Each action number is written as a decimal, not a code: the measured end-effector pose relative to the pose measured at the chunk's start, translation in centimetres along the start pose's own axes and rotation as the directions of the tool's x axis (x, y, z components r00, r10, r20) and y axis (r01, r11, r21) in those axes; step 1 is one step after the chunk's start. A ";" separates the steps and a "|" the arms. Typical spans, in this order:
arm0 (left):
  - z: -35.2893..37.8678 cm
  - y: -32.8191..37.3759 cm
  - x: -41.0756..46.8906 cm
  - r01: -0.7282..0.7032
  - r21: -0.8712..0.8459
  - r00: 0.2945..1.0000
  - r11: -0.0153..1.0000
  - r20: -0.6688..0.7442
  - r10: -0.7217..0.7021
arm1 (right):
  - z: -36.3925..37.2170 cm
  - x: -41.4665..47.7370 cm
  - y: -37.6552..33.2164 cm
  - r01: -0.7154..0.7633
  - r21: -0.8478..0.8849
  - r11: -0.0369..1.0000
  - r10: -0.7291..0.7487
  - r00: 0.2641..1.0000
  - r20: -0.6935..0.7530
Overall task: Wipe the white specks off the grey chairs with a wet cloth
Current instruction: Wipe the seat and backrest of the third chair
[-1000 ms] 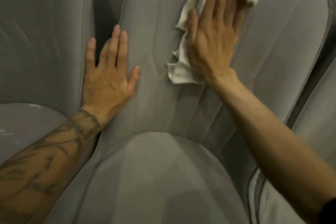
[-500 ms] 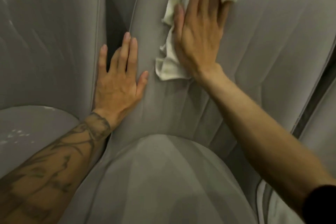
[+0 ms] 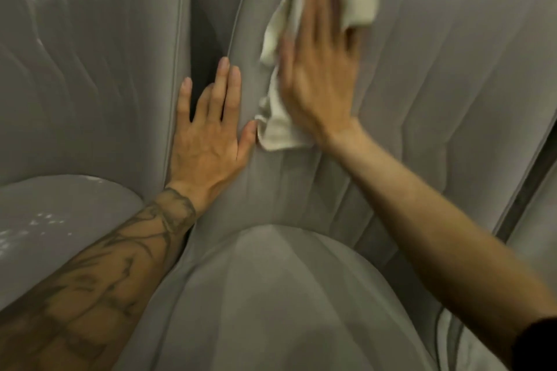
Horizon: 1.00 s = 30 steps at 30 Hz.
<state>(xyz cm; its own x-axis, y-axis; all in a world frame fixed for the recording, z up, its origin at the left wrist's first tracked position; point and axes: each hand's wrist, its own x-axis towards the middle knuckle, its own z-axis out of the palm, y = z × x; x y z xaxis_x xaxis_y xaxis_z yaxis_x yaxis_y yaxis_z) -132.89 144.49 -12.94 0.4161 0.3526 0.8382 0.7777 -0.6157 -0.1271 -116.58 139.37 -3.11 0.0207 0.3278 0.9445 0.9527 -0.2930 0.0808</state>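
The cloth (image 3: 281, 132), off-white, soft and crumpled, is lying against the upper left part of the middle chair's backrest (image 3: 437, 84). One rumpled corner is hanging below the palm and another is bunching out past the fingertips. The right hand (image 3: 319, 69) is pressing it flat to the fabric with straight, close-set fingers, not gripping it; the hand is smeared by motion blur. The left hand (image 3: 208, 135) is resting open beside it, holding nothing. Its fingers are spreading over the piped edge of the backrest and the dark gap next to it, and its thumb tip is almost touching the cloth. The backrest is showing grey, velvety upholstery with long stitched channels above a rounded, smooth seat cushion (image 3: 271, 295). On the left chair (image 3: 90, 69), white specks (image 3: 45, 220) are dotting the seat and pale smears are marking its back. The left forearm (image 3: 105, 265) is showing dark tattoo lines.
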 end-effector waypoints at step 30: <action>-0.3 0.0 0.0 0.014 -0.027 0.999 1.000 0.037 -0.013 | -0.8 -4.3 0.2 0.368 0.121 0.922 -0.383 0.912 0.149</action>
<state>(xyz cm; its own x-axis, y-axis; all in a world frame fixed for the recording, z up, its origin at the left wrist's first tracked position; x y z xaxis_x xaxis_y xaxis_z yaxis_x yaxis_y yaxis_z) -133.02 144.26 -12.73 0.4231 0.3865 0.8195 0.7704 -0.6295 -0.1009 -116.69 137.19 -6.90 -0.3007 0.5450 0.7826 0.9227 -0.0412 0.3832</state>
